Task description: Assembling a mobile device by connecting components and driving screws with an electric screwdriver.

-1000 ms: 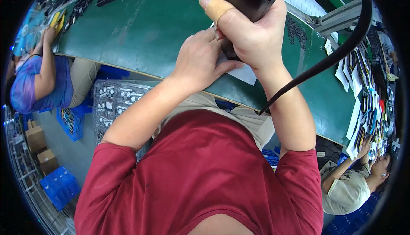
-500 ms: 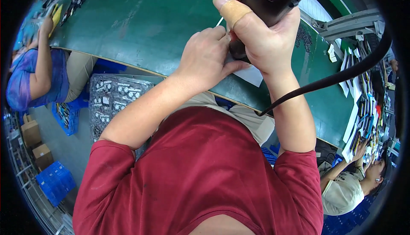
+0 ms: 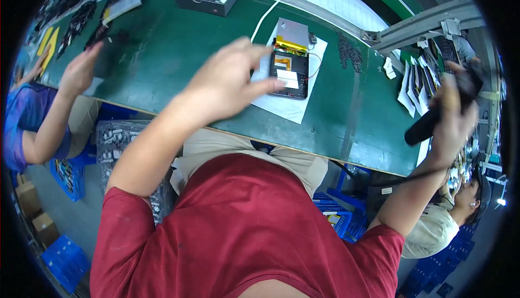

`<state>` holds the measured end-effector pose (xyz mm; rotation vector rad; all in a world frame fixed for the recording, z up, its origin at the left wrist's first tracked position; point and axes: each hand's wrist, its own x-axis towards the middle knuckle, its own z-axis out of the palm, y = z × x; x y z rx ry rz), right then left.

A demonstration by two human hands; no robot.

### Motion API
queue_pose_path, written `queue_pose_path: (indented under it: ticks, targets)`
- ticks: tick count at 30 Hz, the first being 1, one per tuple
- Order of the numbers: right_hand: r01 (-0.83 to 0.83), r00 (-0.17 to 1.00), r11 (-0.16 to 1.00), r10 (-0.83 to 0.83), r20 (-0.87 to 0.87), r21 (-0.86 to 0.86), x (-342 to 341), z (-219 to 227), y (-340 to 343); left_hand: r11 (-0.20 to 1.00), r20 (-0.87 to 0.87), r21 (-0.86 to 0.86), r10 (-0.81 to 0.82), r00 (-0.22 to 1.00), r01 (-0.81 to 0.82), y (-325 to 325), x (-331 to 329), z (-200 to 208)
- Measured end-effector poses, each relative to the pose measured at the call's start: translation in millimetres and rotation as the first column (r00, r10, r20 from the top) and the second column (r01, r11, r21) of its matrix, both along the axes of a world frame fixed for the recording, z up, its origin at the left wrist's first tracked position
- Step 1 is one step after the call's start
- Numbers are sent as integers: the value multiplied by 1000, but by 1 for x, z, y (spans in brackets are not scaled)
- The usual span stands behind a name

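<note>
An opened black electronic device [image 3: 303, 70] lies on a white paper sheet [image 3: 292, 111] at the middle of the green table. A silver flat battery [image 3: 291, 31], yellow tape and a thin red wire show on it. My left hand [image 3: 222, 78], smeared by motion, hovers at the device's left edge with thumb and fingers apart. Whether it touches the device I cannot tell. Out to the right, my right hand [image 3: 454, 127] is wrapped round a black corded hand tool [image 3: 422, 127], clear of the device. The tool's exact kind is blurred.
A dark box [image 3: 219, 6] of small black parts stands at the back, and loose black parts [image 3: 349, 54] lie at right. A white cable [image 3: 266, 13] reaches toward the device. Co-workers sit on both sides; one's hand [image 3: 80, 73] is at left. Upright thin panels [image 3: 414, 86] line the right.
My right hand has carried the black tool from over the device to the far right. My left hand has moved left and opened, uncovering the device.
</note>
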<state>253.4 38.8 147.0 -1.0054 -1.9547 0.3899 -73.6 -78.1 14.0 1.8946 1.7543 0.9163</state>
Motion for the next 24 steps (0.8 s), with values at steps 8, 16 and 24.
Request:
queue_pose_path:
  ticks: [8,16,24]
  targets:
    - [510,484,857,-353,801,70,41,-111,31,988,-360,89,-84,929,123,98,-20,2]
    - [425,486,852,-500,717,307,39,-119,21,989,-238,-8,-146,960,149,111,-27,-6]
    - [24,938,908,125,325,-419,-111,-114,-35,983,-279,-169,-123,953,77,121,-26,5]
